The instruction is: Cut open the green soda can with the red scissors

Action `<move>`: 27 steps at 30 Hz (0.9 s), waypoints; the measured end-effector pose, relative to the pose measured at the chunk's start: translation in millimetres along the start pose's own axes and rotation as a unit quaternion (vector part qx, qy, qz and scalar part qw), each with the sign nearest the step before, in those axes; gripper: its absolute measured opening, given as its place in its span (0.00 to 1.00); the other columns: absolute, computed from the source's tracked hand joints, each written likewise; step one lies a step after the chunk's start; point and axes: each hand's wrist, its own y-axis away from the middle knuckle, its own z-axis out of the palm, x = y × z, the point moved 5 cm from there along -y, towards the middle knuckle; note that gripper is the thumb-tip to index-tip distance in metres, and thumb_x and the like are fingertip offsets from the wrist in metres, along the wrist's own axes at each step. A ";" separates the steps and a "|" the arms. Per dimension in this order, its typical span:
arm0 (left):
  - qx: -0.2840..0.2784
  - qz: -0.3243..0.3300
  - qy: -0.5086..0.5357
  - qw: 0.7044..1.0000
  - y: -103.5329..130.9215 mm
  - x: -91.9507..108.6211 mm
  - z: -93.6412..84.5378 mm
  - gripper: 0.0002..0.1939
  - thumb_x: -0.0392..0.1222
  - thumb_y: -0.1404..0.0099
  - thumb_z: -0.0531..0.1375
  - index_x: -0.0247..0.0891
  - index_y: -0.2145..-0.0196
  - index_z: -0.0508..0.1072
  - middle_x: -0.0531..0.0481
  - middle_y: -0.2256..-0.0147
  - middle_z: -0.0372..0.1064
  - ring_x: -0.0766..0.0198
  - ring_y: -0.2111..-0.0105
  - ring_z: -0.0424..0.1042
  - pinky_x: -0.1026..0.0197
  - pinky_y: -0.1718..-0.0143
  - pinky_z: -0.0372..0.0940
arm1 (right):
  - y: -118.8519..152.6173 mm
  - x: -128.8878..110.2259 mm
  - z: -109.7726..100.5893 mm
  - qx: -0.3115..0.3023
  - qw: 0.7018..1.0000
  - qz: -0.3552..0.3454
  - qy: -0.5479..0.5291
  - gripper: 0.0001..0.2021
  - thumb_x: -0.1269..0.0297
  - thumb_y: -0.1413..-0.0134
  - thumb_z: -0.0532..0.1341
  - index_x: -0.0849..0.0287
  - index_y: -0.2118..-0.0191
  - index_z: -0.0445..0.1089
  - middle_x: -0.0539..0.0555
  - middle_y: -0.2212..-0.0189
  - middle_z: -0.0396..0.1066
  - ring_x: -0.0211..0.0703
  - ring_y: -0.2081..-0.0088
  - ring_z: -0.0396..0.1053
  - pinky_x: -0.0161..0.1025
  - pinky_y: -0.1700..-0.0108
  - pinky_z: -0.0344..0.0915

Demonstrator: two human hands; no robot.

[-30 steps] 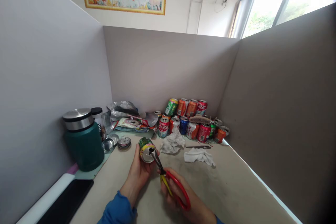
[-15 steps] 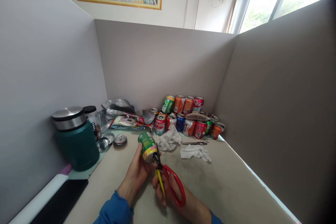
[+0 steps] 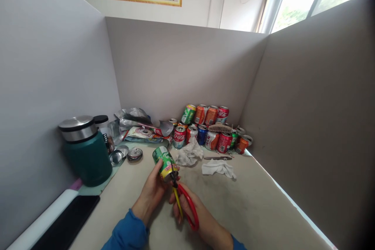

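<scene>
My left hand (image 3: 156, 186) is wrapped round a green and yellow drink can (image 3: 164, 160), which is tilted with its lower end toward me. In my right hand (image 3: 187, 203) is a pair of scissors (image 3: 191, 213) with red handles, one of them looking yellow along its side. The dark blades reach the can's near end; one blade lies along the outside of its wall. Whether the other is inside the can I cannot tell. Just beyond the can lies a crumpled white tissue (image 3: 190, 154).
Stacked drink cans (image 3: 202, 134) stand at the back. A second tissue (image 3: 218, 168) and a thin dark pen-like tool (image 3: 218, 158) lie to the right. Cut can ends (image 3: 135, 154), a teal flask (image 3: 86, 156) and a black flat slab (image 3: 68, 222) are on the left.
The can has turned a little in my left hand. My right hand has shifted slightly left, and the scissor handles have come closer together. The view has tilted slightly.
</scene>
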 end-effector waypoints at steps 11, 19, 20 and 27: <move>0.066 0.057 -0.003 0.996 -9.0 2.5 -10.2 0.18 0.50 0.31 0.57 0.31 0.55 0.72 0.42 0.68 0.76 0.58 0.71 0.78 0.58 0.72 0.73 | -5.3 16.3 -0.4 0.098 0.993 0.057 0.022 0.34 0.32 0.61 0.67 0.57 0.60 0.61 0.50 0.72 0.72 0.35 0.77 0.66 0.33 0.75 0.62; 0.067 0.049 0.019 0.996 -7.5 1.8 -8.3 0.18 0.50 0.31 0.57 0.32 0.55 0.71 0.43 0.68 0.76 0.57 0.72 0.78 0.58 0.73 0.74 | -0.4 17.8 -0.7 0.028 0.992 0.072 0.098 0.29 0.34 0.48 0.59 0.61 0.63 0.68 0.50 0.76 0.69 0.34 0.79 0.63 0.32 0.76 0.55; 0.068 0.048 0.020 0.996 -7.7 1.5 -8.8 0.18 0.51 0.31 0.57 0.32 0.54 0.71 0.43 0.68 0.76 0.57 0.72 0.78 0.58 0.73 0.73 | 0.0 17.7 -0.2 0.025 0.993 0.066 0.096 0.29 0.34 0.48 0.59 0.61 0.64 0.68 0.49 0.77 0.68 0.34 0.79 0.62 0.32 0.76 0.54; 0.047 -0.002 0.007 0.999 -8.7 -8.4 -10.2 0.22 0.56 0.32 0.57 0.31 0.56 0.72 0.42 0.70 0.76 0.56 0.73 0.78 0.58 0.73 0.73 | 0.3 19.1 2.6 0.023 0.995 0.075 0.057 0.33 0.30 0.49 0.56 0.61 0.62 0.67 0.47 0.81 0.64 0.33 0.82 0.56 0.32 0.78 0.52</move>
